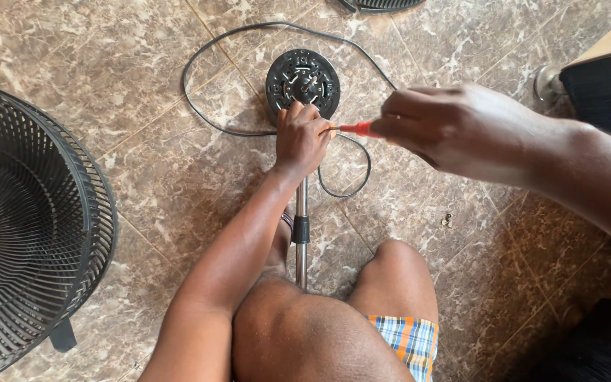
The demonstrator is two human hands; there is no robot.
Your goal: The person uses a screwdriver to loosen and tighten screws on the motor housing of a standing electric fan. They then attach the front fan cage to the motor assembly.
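Left hand [301, 138] is gripping the pole [301, 240] top just below the motor [303, 79]; right hand [454, 127] is holding the screwdriver [355, 129], pointing sideways at the left hand.

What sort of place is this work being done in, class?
Probably a home floor, not a workshop: brown marbled floor tiles, a black plastic fan grille lying there, and the person sitting with bare knees.

light: bright, even daylight, soft | glare: pale sheen on the glossy tile floor [143, 134] toward its top-left corner | shadows: faint, short | dim: bottom-right corner falls dark | blur: right hand [454, 127] slightly smeared and soft | focus: floor centre sharp | distortion: mild wide-angle bending at edges
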